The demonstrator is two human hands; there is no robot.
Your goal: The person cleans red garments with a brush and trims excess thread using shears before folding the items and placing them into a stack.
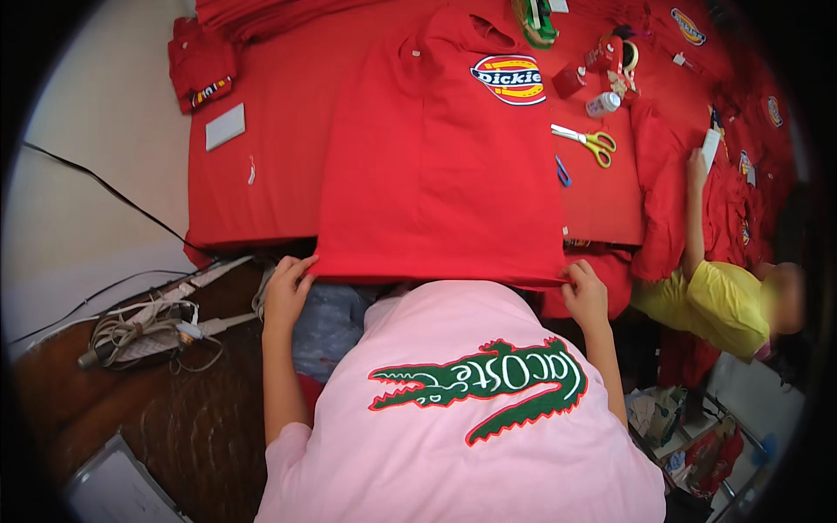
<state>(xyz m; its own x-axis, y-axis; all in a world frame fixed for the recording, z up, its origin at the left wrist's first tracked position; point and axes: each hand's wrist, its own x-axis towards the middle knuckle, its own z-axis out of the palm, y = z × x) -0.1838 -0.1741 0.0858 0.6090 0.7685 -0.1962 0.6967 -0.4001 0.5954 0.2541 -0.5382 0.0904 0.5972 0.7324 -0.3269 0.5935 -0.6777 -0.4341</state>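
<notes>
A red shirt (pixel 436 166) with an oval chest emblem lies flat on the red-covered table (pixel 261 174), its lower hem hanging at the table's near edge. My left hand (pixel 286 292) pinches the hem's left corner. My right hand (pixel 586 292) pinches the hem's right corner. Both arms reach up from my pink top with a green reptile print.
Yellow-handled scissors (pixel 588 141), a small white bottle (pixel 602 104), a red tape dispenser (pixel 610 57) and a white card (pixel 225 127) lie on the table. Folded red shirts (pixel 202 65) sit far left. Another person in yellow (pixel 715 301) reaches up at right. Cables (pixel 148 327) lie on the floor.
</notes>
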